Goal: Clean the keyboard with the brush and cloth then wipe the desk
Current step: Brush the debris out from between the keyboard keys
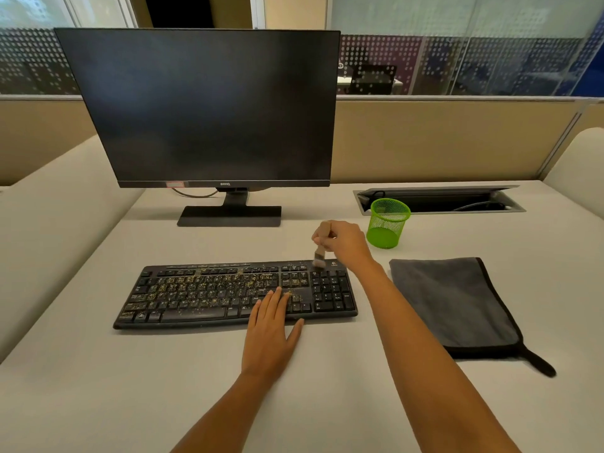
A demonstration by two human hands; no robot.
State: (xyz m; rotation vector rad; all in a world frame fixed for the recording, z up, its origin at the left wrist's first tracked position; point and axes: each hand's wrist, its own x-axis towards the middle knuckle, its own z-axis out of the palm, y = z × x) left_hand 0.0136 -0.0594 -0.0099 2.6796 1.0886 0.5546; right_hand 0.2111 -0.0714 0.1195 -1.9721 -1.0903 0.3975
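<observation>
The right hand (pixel 343 241) held a clenched grip on the brush (pixel 319 253), fingers curled round its pale handle, with the bristles pointing down. The bristles were blurred, and met the far right corner of the keyboard (pixel 228 289), just above the number pad. The left hand (pixel 271 335) gripped nothing. It lay flat with straight fingers, the palm on the counter (pixel 98 387) and the fingertips over the keyboard's near edge, around the arrow keys. It seemed to be steadying the board.

The keyboard sat across the middle of the counter, in front of the monitor (pixel 202 109). Yellowish crumbs covered the letter block and the rows above it, thickest toward the centre. The number pad at the right end looked nearly free of them. Whether it had been brushed or simply never soiled could not be told.

By that showing the task was early, with brushing under way at one corner and most of the keys yet to be swept. The cloth (pixel 454 305) lay folded and flat between the keyboard and the counter's right edge, apart from both hands. So the keyboard wipe and the counter wipe looked undone. A green mesh cup (pixel 387 223) stood behind the cloth, near the open cable hatch (pixel 438 199) at the counter's far edge.
</observation>
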